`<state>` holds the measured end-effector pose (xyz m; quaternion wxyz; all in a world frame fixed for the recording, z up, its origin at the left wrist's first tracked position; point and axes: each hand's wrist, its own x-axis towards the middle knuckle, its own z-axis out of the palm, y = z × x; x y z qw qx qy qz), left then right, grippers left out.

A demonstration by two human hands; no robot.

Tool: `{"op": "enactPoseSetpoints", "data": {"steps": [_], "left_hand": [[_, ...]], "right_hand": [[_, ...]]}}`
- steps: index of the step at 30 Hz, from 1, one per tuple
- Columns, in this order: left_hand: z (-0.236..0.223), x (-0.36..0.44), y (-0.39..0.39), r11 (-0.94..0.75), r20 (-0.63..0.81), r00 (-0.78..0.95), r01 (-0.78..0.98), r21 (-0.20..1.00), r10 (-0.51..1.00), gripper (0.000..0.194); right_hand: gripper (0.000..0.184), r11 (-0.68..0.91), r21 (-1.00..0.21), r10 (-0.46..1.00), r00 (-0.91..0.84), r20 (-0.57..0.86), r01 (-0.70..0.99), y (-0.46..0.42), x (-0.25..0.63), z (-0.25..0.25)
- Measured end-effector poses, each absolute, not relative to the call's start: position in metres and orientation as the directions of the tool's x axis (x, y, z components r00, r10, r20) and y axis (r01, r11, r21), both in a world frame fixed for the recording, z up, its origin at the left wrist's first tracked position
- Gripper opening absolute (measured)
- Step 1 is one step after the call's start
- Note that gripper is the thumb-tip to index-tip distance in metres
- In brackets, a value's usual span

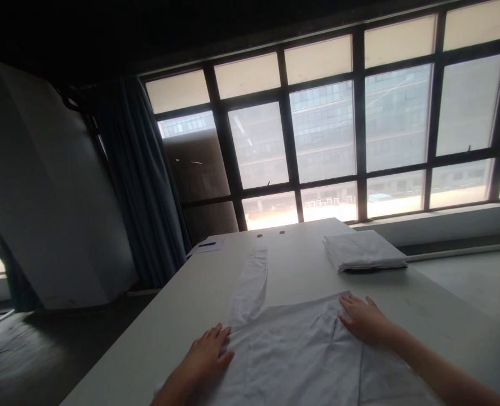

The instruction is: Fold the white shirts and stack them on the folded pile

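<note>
From here I see 1 white table [165, 327]; on it, 1 white garment [296, 352] spread near me, under my 2 hands, left [209, 352] and right [366, 321], well apart, both open and flat.

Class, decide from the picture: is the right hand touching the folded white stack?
Apart: the head view shows bare tabletop between the right hand and the folded white stack.

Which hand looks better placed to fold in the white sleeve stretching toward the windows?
Left, I'd judge. The left hand rests at the garment's edge, close to the near end of the outstretched sleeve; the right hand presses the opposite corner, farther from it.
</note>
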<state>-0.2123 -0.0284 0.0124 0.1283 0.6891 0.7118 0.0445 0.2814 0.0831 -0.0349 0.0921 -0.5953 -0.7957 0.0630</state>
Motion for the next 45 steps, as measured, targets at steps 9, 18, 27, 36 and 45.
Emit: {"op": "enactPoseSetpoints", "data": {"steps": [9,18,27,36,45], "left_hand": [[0.039,-0.182,0.082,0.214,-0.074,-0.233,0.662,0.718,0.970,0.047],[-0.006,-0.148,0.130,0.235,-0.102,-0.389,0.311,0.921,0.915,0.075],[-0.002,-0.153,0.145,0.277,-0.076,-0.337,0.604,0.747,0.938,0.038],[0.035,-0.149,0.126,0.367,-0.219,-0.331,0.494,0.788,0.918,0.036],[0.096,-0.119,0.066,0.084,-0.048,-0.159,0.228,0.970,0.986,0.053]], "right_hand": [[0.032,0.242,-0.283,0.943,-0.157,0.292,0.928,0.077,0.191,-0.018],[0.024,0.243,-0.369,0.937,-0.118,0.330,0.897,0.079,0.194,-0.028],[0.023,0.273,-0.389,0.934,-0.146,0.326,0.880,0.083,0.195,-0.028],[0.024,0.269,-0.386,0.937,-0.147,0.316,0.882,0.083,0.195,-0.031],[0.025,0.269,-0.387,0.940,-0.153,0.305,0.882,0.084,0.196,-0.031]]}}
